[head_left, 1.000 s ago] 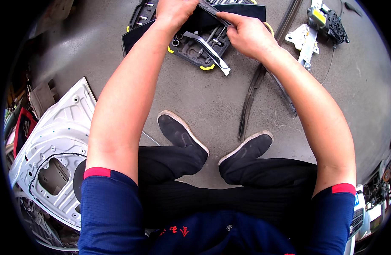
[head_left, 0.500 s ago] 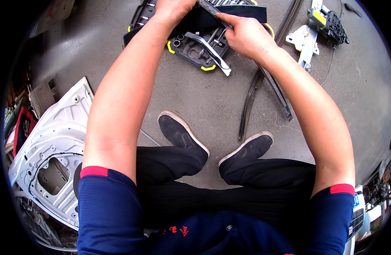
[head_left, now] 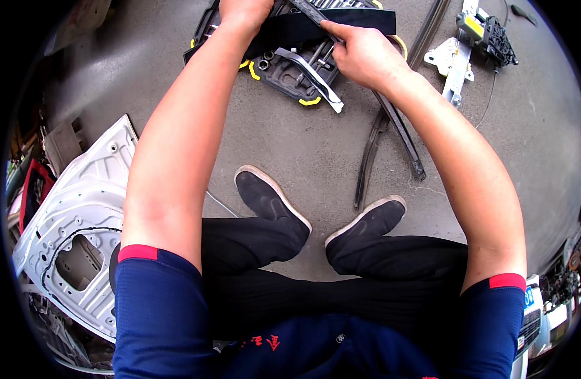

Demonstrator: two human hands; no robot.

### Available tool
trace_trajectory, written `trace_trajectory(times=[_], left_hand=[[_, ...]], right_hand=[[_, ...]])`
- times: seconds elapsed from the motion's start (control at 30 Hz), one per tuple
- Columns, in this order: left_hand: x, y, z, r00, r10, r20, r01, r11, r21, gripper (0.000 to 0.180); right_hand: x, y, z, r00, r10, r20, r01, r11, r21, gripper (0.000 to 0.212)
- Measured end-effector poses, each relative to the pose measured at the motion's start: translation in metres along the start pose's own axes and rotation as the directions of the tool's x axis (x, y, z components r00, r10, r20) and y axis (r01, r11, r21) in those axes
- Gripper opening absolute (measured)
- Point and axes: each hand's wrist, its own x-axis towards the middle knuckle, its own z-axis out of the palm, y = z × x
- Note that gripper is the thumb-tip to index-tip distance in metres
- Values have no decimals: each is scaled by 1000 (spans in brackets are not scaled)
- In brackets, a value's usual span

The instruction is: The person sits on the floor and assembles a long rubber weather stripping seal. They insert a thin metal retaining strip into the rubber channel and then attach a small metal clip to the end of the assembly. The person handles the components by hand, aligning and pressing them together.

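My right hand (head_left: 366,55) is closed round a long black rubber seal strip (head_left: 401,132), its index finger stretched along it. One end of the strip runs up past the top edge; the other hangs down to the right under my forearm. My left hand (head_left: 246,11) is at the top edge, with its fingers mostly cut off, so what it holds is hidden. Below it lies a glossy black trim panel (head_left: 360,21) across an open socket tool case (head_left: 284,82) with yellow corners. A silver-and-black bar-shaped piece (head_left: 312,79) rests on the case.
More black seal strips (head_left: 368,161) lie on the concrete floor. At the upper right sits a window regulator (head_left: 457,69) with its black motor (head_left: 495,44) and cable. A white car door shell (head_left: 82,208) stands at the left. My shoes (head_left: 268,196) are between it and the strips.
My left hand has shifted left, away from my right hand. The strip's lower end has swung slightly left. My right hand has barely moved.
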Motion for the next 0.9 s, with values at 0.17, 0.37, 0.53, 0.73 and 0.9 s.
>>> trace_trajectory(times=[0.17,0.37,0.53,0.73,0.9], left_hand=[[-22,12,5,965,-149,214,146,989,34,28],[-13,4,7,973,-72,221,56,996,76,24],[-12,6,8,977,-89,192,98,994,-42,24],[-8,6,10,947,-89,309,118,990,-74,26],[-22,22,13,930,-220,294,298,919,-257,26]], right_hand=[[0,4,1,1000,-9,8,9,1000,17,50],[-2,-1,-2,1000,22,-4,-22,999,23,49],[-3,-7,-8,997,67,47,-69,997,35,49],[-4,-4,-8,999,39,2,-39,999,35,48],[-8,-7,-12,1000,-4,-19,5,999,34,47]])
